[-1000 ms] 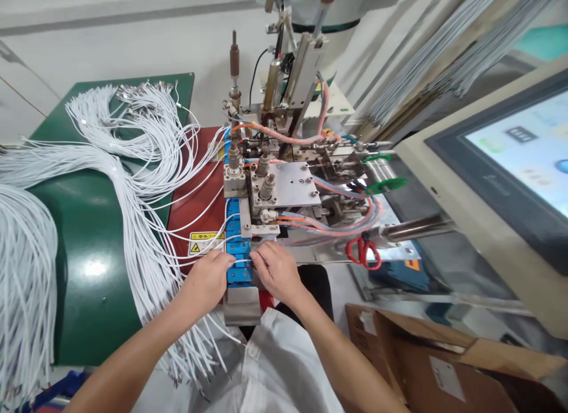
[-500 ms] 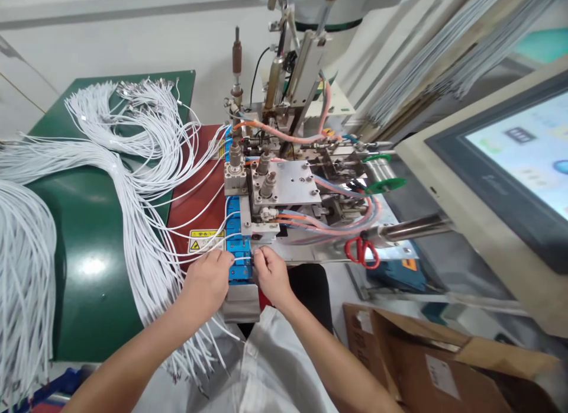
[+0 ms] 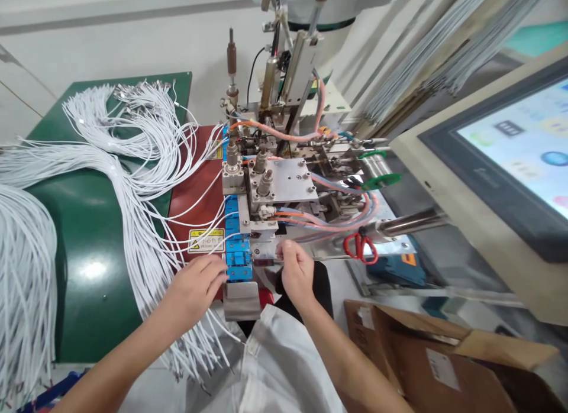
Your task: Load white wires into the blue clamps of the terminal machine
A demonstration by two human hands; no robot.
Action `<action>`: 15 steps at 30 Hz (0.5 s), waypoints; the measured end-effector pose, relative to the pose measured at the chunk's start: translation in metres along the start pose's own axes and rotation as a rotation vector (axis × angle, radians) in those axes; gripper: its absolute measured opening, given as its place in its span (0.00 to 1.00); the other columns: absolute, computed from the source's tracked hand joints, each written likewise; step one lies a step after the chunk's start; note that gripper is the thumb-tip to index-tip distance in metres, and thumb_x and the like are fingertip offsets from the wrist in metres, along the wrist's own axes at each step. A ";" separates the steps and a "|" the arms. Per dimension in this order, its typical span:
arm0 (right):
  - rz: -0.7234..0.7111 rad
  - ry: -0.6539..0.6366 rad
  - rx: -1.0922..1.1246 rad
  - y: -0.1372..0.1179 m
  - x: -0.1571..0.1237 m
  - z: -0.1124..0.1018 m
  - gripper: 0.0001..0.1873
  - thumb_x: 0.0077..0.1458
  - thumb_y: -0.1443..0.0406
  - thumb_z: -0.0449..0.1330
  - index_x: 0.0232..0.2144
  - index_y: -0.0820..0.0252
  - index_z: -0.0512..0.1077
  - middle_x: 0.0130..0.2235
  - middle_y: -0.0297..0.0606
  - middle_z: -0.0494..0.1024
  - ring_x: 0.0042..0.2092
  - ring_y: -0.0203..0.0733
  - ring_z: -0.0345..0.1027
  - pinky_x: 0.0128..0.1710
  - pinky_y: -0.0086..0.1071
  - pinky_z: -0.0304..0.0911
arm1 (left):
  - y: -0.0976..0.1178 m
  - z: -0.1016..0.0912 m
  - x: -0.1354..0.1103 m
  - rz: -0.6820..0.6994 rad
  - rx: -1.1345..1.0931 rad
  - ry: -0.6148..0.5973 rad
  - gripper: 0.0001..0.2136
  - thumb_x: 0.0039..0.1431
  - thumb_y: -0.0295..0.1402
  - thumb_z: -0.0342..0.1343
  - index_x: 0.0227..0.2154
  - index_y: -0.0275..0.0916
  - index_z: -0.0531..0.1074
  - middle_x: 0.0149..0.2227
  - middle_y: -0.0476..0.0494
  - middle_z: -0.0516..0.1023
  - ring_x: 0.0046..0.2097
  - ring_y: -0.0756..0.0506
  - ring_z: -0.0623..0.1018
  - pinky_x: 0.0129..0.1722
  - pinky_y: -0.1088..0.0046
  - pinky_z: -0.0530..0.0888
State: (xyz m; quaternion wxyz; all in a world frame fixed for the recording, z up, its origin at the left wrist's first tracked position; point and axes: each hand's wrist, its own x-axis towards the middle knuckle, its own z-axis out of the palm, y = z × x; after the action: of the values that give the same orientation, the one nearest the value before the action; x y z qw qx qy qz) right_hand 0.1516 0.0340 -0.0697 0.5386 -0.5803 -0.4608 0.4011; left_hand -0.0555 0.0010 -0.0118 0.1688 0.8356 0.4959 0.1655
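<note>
My left hand (image 3: 195, 291) lies with its fingers stretched toward the left edge of a blue clamp strip (image 3: 235, 259) at the front of a small wire-processing machine (image 3: 284, 182). White wires (image 3: 133, 188) run under and beside this hand. My right hand (image 3: 297, 272) is off to the right of the strip, with its fingers curled at the front edge of the machine's metal base plate (image 3: 390, 247). What they hold, if anything, is hidden.
A green table (image 3: 89, 265) with a red mat (image 3: 195, 200) carries large bundles of white wires. Red scissors (image 3: 359, 247) lie on the plate. A touchscreen panel (image 3: 510, 147) stands at the right, and an open cardboard box (image 3: 421, 348) below it.
Both hands were pinched together over the blue strip. My right hand has moved right to the plate's edge, and my left hand has drawn back slightly with its fingers spread.
</note>
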 end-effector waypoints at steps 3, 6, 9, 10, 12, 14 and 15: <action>0.021 -0.006 0.030 -0.002 -0.002 -0.007 0.21 0.57 0.55 0.48 0.17 0.60 0.62 0.20 0.30 0.61 0.24 0.33 0.54 0.25 0.28 0.52 | 0.002 -0.014 -0.016 0.042 -0.040 -0.324 0.04 0.55 0.33 0.55 0.33 0.41 0.72 0.34 0.47 0.72 0.37 0.47 0.71 0.37 0.71 0.68; 0.038 -0.028 0.054 -0.006 -0.004 -0.010 0.22 0.56 0.54 0.48 0.17 0.60 0.62 0.19 0.31 0.61 0.24 0.34 0.54 0.25 0.28 0.52 | 0.006 -0.019 -0.025 0.030 0.048 -0.452 0.03 0.53 0.30 0.57 0.26 0.40 0.70 0.33 0.47 0.70 0.37 0.46 0.69 0.36 0.69 0.66; 0.039 -0.040 0.086 -0.010 -0.006 -0.010 0.22 0.56 0.54 0.50 0.16 0.60 0.62 0.19 0.31 0.62 0.24 0.34 0.55 0.25 0.28 0.53 | 0.013 -0.019 -0.021 0.021 0.020 -0.459 0.07 0.58 0.29 0.50 0.25 0.39 0.68 0.32 0.48 0.70 0.36 0.46 0.69 0.37 0.68 0.65; 0.036 -0.053 0.102 -0.011 -0.008 -0.009 0.22 0.56 0.54 0.50 0.16 0.60 0.63 0.19 0.31 0.62 0.24 0.34 0.55 0.25 0.28 0.53 | 0.016 -0.019 -0.018 0.008 -0.028 -0.439 0.07 0.60 0.29 0.48 0.27 0.39 0.68 0.31 0.48 0.71 0.35 0.47 0.69 0.37 0.69 0.66; 0.019 -0.098 0.150 -0.011 -0.013 -0.010 0.21 0.56 0.56 0.51 0.16 0.61 0.65 0.20 0.32 0.63 0.24 0.34 0.57 0.25 0.28 0.54 | 0.022 -0.016 -0.010 -0.053 -0.128 -0.345 0.07 0.62 0.30 0.45 0.32 0.40 0.67 0.31 0.49 0.72 0.35 0.48 0.71 0.36 0.71 0.67; -0.012 -0.150 0.234 -0.011 -0.020 -0.010 0.20 0.58 0.57 0.49 0.20 0.61 0.69 0.22 0.34 0.67 0.25 0.34 0.59 0.26 0.28 0.56 | 0.027 -0.012 -0.003 -0.132 -0.182 -0.200 0.06 0.62 0.32 0.44 0.35 0.41 0.66 0.32 0.50 0.73 0.34 0.49 0.73 0.35 0.73 0.68; -0.033 -0.166 0.283 -0.012 -0.023 -0.011 0.20 0.58 0.57 0.48 0.23 0.60 0.71 0.24 0.35 0.69 0.26 0.35 0.61 0.27 0.29 0.58 | 0.028 -0.009 -0.001 -0.155 -0.188 -0.135 0.07 0.62 0.32 0.44 0.37 0.41 0.66 0.33 0.49 0.74 0.35 0.49 0.73 0.35 0.73 0.69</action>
State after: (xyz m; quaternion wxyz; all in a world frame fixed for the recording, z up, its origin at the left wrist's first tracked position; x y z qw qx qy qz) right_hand 0.1554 0.0089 -0.0576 0.5816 -0.4558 -0.4519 0.4998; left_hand -0.0378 -0.0112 0.0088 0.2917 0.7844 0.5289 0.1409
